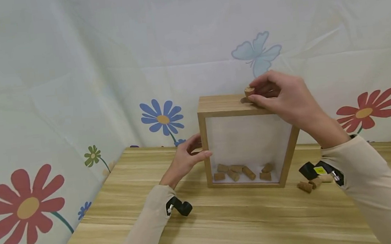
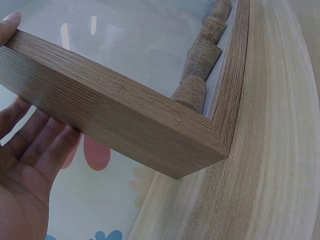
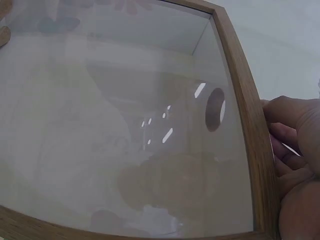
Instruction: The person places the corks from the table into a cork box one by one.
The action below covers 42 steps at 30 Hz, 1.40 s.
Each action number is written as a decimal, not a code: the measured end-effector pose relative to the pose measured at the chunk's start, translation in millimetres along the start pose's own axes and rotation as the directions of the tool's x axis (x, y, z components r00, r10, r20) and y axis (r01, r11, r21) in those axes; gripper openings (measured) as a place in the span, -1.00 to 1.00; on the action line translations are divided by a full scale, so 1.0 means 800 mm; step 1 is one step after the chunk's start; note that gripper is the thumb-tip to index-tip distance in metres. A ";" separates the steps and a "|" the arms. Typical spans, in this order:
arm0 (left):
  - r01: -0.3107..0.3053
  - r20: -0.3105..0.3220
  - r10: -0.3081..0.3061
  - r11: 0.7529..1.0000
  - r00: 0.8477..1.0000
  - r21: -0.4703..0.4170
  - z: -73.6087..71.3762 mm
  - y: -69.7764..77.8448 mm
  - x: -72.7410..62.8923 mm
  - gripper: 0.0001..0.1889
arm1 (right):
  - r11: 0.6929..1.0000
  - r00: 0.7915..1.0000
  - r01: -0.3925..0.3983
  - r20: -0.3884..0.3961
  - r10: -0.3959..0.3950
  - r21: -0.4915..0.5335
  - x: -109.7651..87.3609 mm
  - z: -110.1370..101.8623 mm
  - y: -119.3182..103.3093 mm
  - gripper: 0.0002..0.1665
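Note:
A wooden shadow box [image 1: 205, 152] with a clear front stands upright on the table. Several corks [image 1: 248, 173] lie along its bottom inside, and the left wrist view shows some of these corks [image 2: 197, 60] close up. My left hand [image 1: 185, 158] grips the box's left side, thumb on the front edge and fingers behind; the same hand [image 2: 25, 175] shows in the left wrist view. Above the top hole [image 1: 245, 100], a cork [image 1: 249, 91] is pinched between thumb and fingers of my right hand [image 1: 288, 95]. In the right wrist view the box hides that cork.
Several loose corks [image 1: 305, 187] lie on the wooden table [image 1: 254, 222] to the right of the box, beneath my right wrist. Behind the table hangs a pale cloth [image 1: 173, 41] printed with flowers and a butterfly.

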<state>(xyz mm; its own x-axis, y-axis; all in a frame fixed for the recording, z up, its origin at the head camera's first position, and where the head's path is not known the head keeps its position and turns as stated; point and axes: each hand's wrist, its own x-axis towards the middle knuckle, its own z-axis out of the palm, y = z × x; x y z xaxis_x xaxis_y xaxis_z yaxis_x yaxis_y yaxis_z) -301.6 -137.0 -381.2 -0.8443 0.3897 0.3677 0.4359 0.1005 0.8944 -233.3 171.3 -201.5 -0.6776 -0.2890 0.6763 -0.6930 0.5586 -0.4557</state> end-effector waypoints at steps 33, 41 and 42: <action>0.011 -0.001 -0.011 1.000 1.000 0.012 -0.002 0.006 -0.004 -0.25 | 0.997 0.998 0.056 -0.029 -0.057 -0.057 -0.024 -0.014 -0.004 -0.63; 0.008 0.000 -0.008 1.000 1.000 0.023 -0.003 0.006 -0.005 -0.23 | 0.998 0.987 0.028 -0.155 -0.038 -0.064 -0.050 -0.037 0.004 -0.58; 0.009 0.000 -0.009 1.000 1.000 0.024 -0.003 0.006 -0.006 -0.23 | 0.998 0.986 0.008 -0.166 -0.018 -0.061 -0.053 -0.041 0.006 -0.58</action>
<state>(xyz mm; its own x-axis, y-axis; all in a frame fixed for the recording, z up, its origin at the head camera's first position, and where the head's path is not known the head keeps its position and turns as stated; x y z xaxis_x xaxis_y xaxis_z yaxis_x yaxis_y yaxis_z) -296.7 -140.8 -378.1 -0.8484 0.3884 0.3596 0.4356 0.1265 0.8912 -199.8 211.5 -213.3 -0.6145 -0.1663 0.7712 -0.6824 0.6025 -0.4138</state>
